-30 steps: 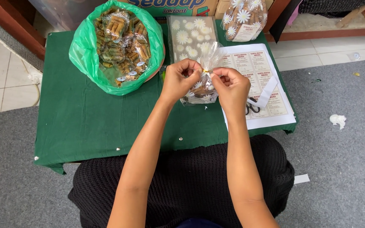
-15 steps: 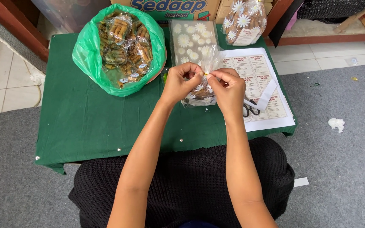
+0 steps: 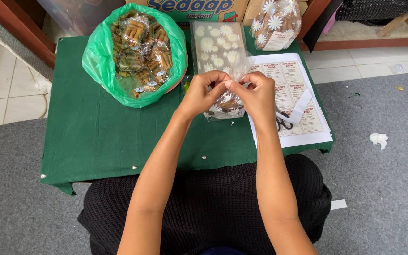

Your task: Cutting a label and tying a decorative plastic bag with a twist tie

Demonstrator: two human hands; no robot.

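Observation:
My left hand (image 3: 203, 93) and my right hand (image 3: 256, 94) meet over the green-covered table (image 3: 100, 137), both pinching the gathered top of a small clear daisy-printed bag (image 3: 224, 105) filled with brown snack pieces. The bag stands on the cloth under my fingers, which hide its neck. Just behind it lies a flat stack of empty daisy-printed bags (image 3: 217, 45).
A green plastic bag (image 3: 133, 52) of wrapped snack rolls sits at the back left. A sheet of printed labels (image 3: 291, 99) lies on the right with black scissors (image 3: 282, 122) and a white strip on it. A filled daisy bag (image 3: 276, 21) and a cardboard box stand behind.
My two hands have closed in tighter on the bag's top, fingertips now touching; the bag stays in place.

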